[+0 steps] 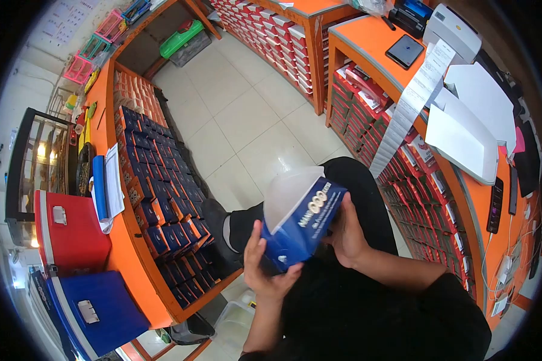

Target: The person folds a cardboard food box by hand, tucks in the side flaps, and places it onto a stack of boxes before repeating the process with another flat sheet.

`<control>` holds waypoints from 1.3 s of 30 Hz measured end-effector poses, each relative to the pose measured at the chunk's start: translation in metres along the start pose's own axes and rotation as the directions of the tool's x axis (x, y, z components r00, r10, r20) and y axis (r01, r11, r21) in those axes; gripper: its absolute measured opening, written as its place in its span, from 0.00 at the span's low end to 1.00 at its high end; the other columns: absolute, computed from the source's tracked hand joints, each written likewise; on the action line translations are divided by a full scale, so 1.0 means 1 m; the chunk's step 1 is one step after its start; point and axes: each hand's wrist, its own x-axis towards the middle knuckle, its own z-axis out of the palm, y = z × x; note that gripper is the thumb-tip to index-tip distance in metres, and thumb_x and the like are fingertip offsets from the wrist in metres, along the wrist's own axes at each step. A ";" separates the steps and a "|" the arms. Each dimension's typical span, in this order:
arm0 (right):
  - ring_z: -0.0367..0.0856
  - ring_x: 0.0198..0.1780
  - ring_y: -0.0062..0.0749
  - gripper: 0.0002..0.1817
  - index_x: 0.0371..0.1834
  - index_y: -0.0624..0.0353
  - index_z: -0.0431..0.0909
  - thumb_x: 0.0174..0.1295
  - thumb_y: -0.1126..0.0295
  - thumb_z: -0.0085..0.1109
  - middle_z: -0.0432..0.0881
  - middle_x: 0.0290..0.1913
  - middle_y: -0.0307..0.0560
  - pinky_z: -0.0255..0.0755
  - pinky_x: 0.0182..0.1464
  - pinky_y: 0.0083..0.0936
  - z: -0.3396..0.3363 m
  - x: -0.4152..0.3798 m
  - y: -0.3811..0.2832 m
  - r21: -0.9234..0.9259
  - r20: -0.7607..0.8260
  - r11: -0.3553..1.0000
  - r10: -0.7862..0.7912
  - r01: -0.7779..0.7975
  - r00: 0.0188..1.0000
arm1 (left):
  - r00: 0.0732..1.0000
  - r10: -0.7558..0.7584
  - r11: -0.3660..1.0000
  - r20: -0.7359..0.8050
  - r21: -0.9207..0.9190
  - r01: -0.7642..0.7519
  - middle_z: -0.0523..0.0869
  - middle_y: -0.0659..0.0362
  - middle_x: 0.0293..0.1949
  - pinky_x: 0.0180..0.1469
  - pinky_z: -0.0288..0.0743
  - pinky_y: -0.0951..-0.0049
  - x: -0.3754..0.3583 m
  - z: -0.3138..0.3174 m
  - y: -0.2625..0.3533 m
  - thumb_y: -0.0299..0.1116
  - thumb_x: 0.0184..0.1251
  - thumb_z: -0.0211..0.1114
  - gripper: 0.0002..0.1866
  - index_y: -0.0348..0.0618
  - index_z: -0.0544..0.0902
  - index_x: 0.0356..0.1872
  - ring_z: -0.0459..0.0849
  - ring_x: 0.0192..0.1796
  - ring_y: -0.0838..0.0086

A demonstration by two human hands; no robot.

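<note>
A blue cardboard box (307, 219) with an orange edge and white and yellow lettering is held in front of my body, over my lap. A pale, whitish rounded panel (292, 189) stands up from its far side; whether it is a flap cannot be made out. My left hand (266, 268) grips the box's lower left end, thumb and fingers around its corner. Around the right end is my right hand (348, 237), its fingers partly hidden behind the box.
Shelves of stacked blue and orange boxes (165, 174) stand left; red boxes (424, 198) fill shelves at right. A red cooler box (72, 231) and a blue one (99, 313) sit on the left counter. Right are a printer (454, 30), a phone (404, 51) and an open white box (461, 141).
</note>
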 end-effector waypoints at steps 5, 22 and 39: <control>0.70 0.64 0.26 0.22 0.65 0.52 0.65 0.80 0.50 0.55 0.72 0.60 0.42 0.62 0.70 0.39 -0.022 0.001 0.015 -0.178 0.119 0.945 -0.256 0.274 0.960 | 0.976 -0.202 0.949 -0.078 -0.261 0.176 0.78 0.35 0.66 0.73 0.67 0.54 0.009 -0.011 -0.008 0.54 0.69 0.74 0.31 0.40 0.68 0.52 0.77 0.71 0.54; 0.81 0.54 0.44 0.34 0.57 0.55 0.79 0.46 0.65 0.87 0.78 0.51 0.52 0.77 0.55 0.35 -0.075 -0.015 -0.030 -0.530 0.818 0.347 -0.030 0.773 0.575 | 0.719 -0.361 0.847 0.594 -0.114 0.520 0.80 0.48 0.59 0.65 0.73 0.61 -0.058 -0.075 -0.012 0.36 0.59 0.80 0.31 0.44 0.81 0.64 0.81 0.62 0.56; 0.85 0.53 0.39 0.34 0.53 0.61 0.83 0.41 0.64 0.89 0.81 0.53 0.53 0.80 0.53 0.33 -0.083 -0.024 -0.011 -0.702 0.693 0.316 0.097 0.638 0.714 | 0.696 -0.412 0.841 0.588 -0.049 0.539 0.76 0.49 0.63 0.65 0.79 0.60 -0.090 -0.077 -0.014 0.44 0.62 0.79 0.33 0.42 0.79 0.66 0.79 0.67 0.57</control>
